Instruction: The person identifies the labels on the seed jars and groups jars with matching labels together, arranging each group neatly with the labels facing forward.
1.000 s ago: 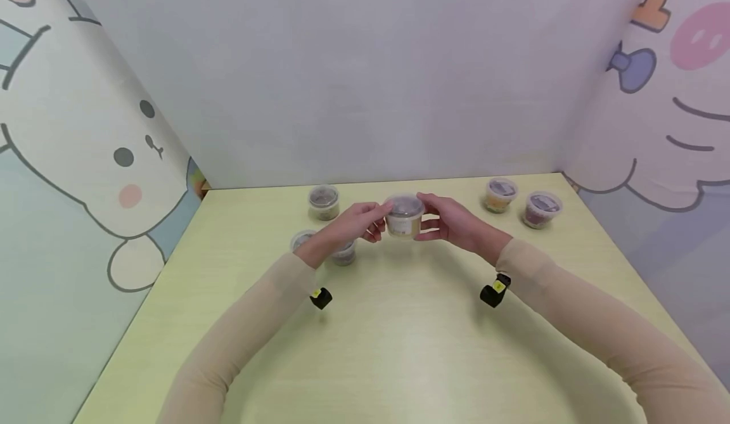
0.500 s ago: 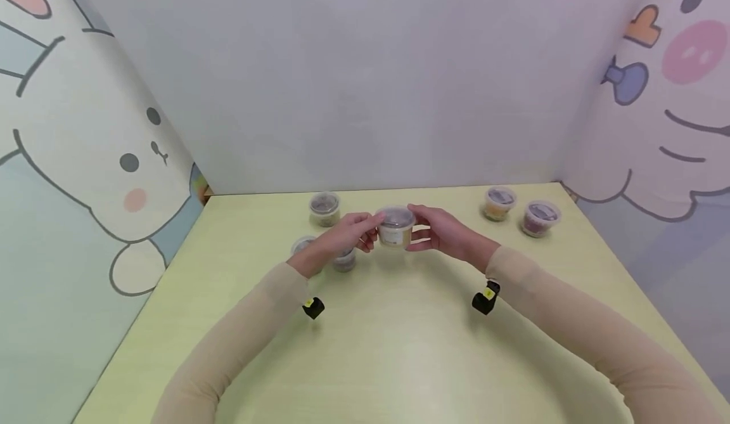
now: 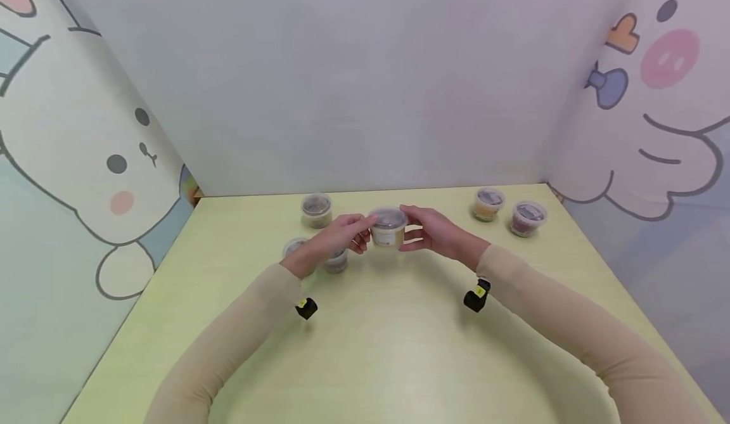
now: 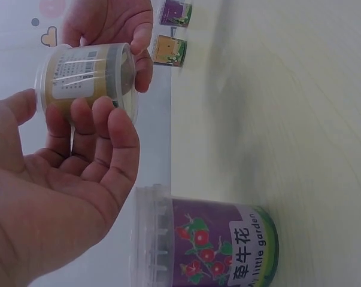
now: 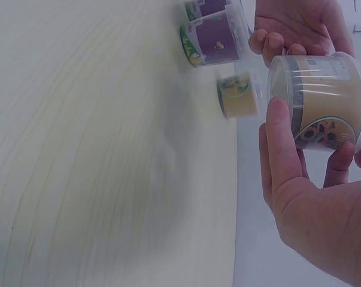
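A clear plastic lidded cup (image 3: 388,229) with a tan label and a white sticker is held upright above the table between both hands. My left hand (image 3: 342,232) grips its left side, thumb at the lid edge and fingers curled against the wall. From the other side my right hand (image 3: 436,232) holds it between thumb and fingers, and the right wrist view shows a fingertip on the cup's base. A round flower picture is on the label (image 5: 327,95). Below my left forearm stand two similar cups, one purple-labelled (image 4: 210,245), both partly hidden in the head view.
Another lidded cup (image 3: 316,210) stands at the back left of the pale yellow table (image 3: 393,348). At the back right are an orange-labelled cup (image 3: 488,204) and a purple-labelled cup (image 3: 527,218). Behind the table rises a plain wall (image 3: 342,94), with cartoon-printed panels at both sides.
Both hands have carried the held cup slightly left and a little nearer, mostly in the first half second. The head view has shifted somewhat. The standing cups have stayed put.
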`<state>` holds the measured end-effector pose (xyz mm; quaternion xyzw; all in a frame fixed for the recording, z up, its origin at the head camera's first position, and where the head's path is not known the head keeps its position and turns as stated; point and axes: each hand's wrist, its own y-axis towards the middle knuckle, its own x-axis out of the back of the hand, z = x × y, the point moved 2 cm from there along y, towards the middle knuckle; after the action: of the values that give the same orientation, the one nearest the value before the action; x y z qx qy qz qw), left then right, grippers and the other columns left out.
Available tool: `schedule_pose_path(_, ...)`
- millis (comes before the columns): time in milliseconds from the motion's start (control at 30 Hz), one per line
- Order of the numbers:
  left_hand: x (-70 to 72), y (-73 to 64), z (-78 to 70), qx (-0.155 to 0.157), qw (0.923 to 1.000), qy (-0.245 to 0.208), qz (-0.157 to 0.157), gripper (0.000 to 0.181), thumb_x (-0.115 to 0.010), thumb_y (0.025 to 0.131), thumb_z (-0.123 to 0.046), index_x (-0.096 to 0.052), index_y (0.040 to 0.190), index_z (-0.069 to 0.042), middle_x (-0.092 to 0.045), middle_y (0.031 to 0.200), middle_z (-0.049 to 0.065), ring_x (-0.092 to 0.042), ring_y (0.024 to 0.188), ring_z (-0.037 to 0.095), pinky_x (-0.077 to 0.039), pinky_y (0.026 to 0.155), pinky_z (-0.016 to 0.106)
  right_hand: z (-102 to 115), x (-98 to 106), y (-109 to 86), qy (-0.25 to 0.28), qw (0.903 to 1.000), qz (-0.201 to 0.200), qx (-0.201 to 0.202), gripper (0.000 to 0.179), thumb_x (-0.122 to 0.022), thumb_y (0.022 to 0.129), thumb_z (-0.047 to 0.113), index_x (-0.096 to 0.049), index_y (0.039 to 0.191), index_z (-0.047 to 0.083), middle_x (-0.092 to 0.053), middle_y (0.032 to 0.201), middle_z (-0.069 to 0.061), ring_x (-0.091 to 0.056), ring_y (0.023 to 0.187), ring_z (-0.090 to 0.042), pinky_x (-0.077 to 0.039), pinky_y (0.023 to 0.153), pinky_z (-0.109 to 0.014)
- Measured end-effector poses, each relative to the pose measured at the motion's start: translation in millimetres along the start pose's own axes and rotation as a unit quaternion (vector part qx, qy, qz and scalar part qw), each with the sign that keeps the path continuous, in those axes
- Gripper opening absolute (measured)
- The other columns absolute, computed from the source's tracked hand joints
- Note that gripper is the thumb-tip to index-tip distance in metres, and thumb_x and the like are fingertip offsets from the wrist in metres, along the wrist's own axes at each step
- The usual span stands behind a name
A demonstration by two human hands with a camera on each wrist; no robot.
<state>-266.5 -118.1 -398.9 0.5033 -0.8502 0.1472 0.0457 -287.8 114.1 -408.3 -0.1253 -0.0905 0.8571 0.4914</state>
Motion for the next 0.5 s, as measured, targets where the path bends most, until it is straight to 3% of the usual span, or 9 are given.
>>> schedule_pose_path(300, -1.1, 2.8, 0.0, -0.009, 0.9999, -0.007, 0.009, 0.047, -0.052, 0.105, -0.047, -0.060, 0.100, -0.001, -0.063, 0.099, 0.014, -0.069, 0.083, 0.024, -0.054, 0.092, 0.056, 0.3, 2.0, -1.3, -0.001, 1.0000, 0.000, 0.003, 0.053, -0.044, 0.109, 0.043, -0.047, 0.142, 0.002, -0.051, 0.134, -0.019, -0.063, 0.106, -0.036, -0.059, 0.087, -0.046)
schedule_pose_path(500, -3.8, 5.5, -5.4, -0.008, 0.9998, -0.014, -0.012, 0.044, -0.051, 0.106, -0.043, -0.058, 0.099, -0.001, -0.061, 0.096, 0.011, -0.069, 0.082, 0.022, -0.057, 0.089, 0.051, 1.4, 4.2, -2.9, 0.017, 0.9998, 0.004, -0.002, 0.055, -0.043, 0.109, 0.043, -0.039, 0.146, 0.003, -0.046, 0.139, -0.020, -0.060, 0.109, -0.037, -0.058, 0.088, -0.047)
